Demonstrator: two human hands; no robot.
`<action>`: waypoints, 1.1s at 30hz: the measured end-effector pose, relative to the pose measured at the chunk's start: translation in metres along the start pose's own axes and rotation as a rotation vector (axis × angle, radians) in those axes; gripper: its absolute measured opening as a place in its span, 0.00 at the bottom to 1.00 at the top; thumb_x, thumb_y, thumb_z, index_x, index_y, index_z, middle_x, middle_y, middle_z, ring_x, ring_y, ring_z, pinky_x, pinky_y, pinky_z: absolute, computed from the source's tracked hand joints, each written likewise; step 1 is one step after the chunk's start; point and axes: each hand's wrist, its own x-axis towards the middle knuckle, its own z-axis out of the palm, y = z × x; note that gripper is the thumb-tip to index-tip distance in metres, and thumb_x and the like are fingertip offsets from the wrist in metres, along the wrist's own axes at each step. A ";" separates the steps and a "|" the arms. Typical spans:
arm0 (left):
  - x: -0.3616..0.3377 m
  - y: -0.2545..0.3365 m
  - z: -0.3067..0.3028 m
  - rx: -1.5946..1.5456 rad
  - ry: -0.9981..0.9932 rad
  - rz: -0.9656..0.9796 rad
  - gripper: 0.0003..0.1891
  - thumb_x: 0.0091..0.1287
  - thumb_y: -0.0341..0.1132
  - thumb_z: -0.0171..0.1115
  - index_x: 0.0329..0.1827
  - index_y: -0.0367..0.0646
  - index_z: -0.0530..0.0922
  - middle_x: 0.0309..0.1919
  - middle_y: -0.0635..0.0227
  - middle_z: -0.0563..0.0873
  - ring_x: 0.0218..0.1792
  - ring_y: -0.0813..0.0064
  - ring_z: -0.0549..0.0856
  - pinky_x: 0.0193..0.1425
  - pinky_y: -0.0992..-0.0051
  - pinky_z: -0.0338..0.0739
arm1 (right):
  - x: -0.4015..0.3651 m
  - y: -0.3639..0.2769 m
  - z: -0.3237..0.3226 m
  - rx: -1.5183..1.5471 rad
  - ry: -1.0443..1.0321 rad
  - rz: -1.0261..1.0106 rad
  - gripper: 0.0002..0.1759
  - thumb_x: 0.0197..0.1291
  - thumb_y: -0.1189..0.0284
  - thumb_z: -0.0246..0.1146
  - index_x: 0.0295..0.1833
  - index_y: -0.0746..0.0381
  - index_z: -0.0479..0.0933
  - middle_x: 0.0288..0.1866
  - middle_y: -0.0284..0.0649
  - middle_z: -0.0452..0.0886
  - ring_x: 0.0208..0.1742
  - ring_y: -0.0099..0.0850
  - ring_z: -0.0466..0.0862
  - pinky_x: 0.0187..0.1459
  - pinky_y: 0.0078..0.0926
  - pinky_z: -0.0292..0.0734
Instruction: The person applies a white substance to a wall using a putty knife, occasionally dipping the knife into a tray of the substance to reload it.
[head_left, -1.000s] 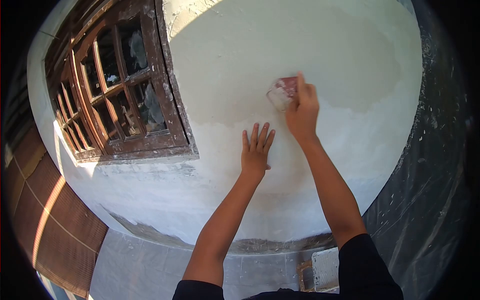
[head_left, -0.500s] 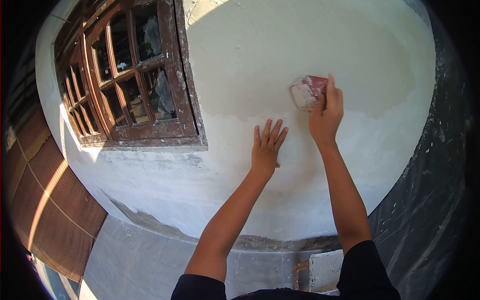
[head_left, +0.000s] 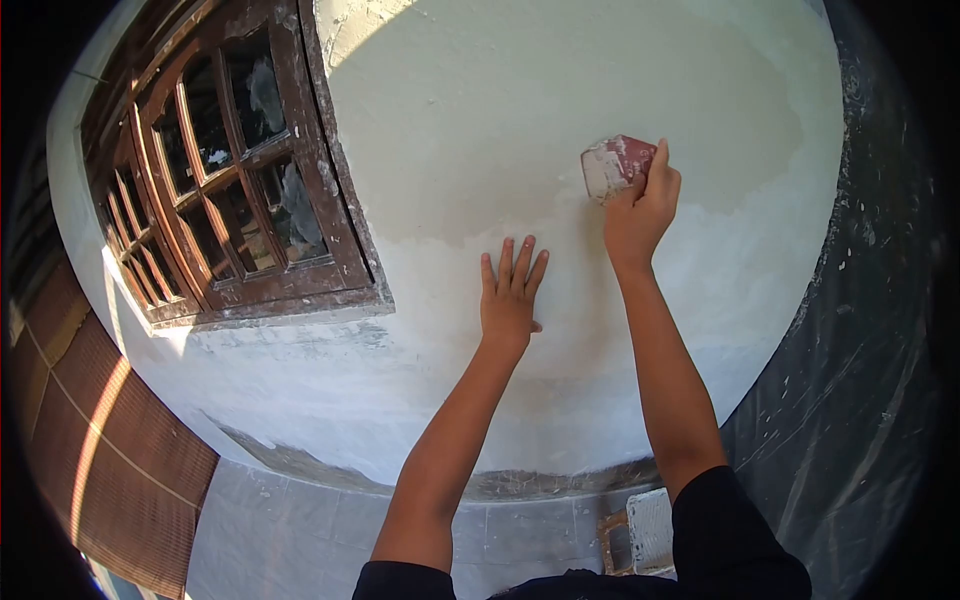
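My left hand [head_left: 511,295] lies flat against the pale wall [head_left: 440,360] with its fingers spread and nothing in it. Up and to the right, my right hand [head_left: 642,215] grips a red block [head_left: 620,166] smeared with whitish material, its face turned to the wall. The block touches or nearly touches the darker, damp-looking patch of wall. Part of the block is hidden behind my fingers.
A brown wooden window [head_left: 225,160] with glass panes is on the left. Below it hangs a brown woven screen [head_left: 130,450]. Dark sheeting [head_left: 840,430] covers the right side. A white-topped stool [head_left: 650,530] stands on the grey tiled floor [head_left: 330,530].
The view has shifted, so the window and wall sit further left. My right hand and the block have moved slightly against the wall; my left hand remains flat on it.
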 end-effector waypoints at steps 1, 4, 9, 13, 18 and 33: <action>0.000 0.000 -0.001 0.000 -0.009 0.000 0.69 0.42 0.65 0.76 0.83 0.53 0.42 0.83 0.61 0.39 0.82 0.50 0.38 0.80 0.41 0.33 | -0.001 -0.002 -0.001 -0.002 0.005 -0.004 0.37 0.54 0.92 0.53 0.73 0.69 0.64 0.50 0.51 0.73 0.47 0.46 0.78 0.47 0.34 0.76; 0.000 0.000 -0.002 -0.008 -0.015 0.006 0.68 0.43 0.65 0.75 0.83 0.52 0.42 0.83 0.60 0.39 0.82 0.50 0.38 0.80 0.41 0.33 | -0.016 -0.017 0.001 0.119 -0.414 -0.257 0.38 0.55 0.92 0.52 0.74 0.68 0.63 0.50 0.51 0.73 0.46 0.47 0.78 0.47 0.35 0.76; -0.001 -0.001 -0.002 -0.018 -0.004 0.005 0.68 0.43 0.65 0.75 0.83 0.51 0.43 0.83 0.60 0.40 0.81 0.50 0.38 0.80 0.40 0.34 | -0.003 0.001 -0.001 -0.003 -0.067 -0.086 0.37 0.56 0.92 0.52 0.74 0.68 0.63 0.50 0.52 0.73 0.47 0.47 0.79 0.48 0.35 0.77; 0.001 -0.002 -0.002 -0.022 -0.057 0.022 0.67 0.44 0.64 0.75 0.83 0.51 0.43 0.82 0.60 0.41 0.81 0.49 0.38 0.80 0.39 0.34 | -0.028 -0.035 0.008 0.184 -0.419 -0.241 0.36 0.55 0.91 0.54 0.73 0.69 0.64 0.49 0.51 0.74 0.49 0.48 0.78 0.49 0.36 0.77; -0.001 -0.003 -0.006 -0.001 -0.061 0.030 0.66 0.46 0.64 0.74 0.83 0.50 0.44 0.82 0.59 0.41 0.81 0.48 0.37 0.80 0.39 0.34 | -0.025 -0.018 0.032 0.060 -0.263 -0.172 0.36 0.55 0.91 0.54 0.73 0.69 0.64 0.49 0.52 0.74 0.48 0.47 0.78 0.49 0.38 0.77; 0.001 -0.002 -0.003 -0.012 -0.025 0.025 0.68 0.44 0.66 0.75 0.83 0.51 0.42 0.82 0.58 0.39 0.81 0.47 0.36 0.80 0.38 0.34 | 0.003 -0.002 -0.006 -0.029 0.102 -0.017 0.32 0.59 0.91 0.52 0.71 0.70 0.67 0.45 0.50 0.74 0.43 0.44 0.79 0.43 0.35 0.77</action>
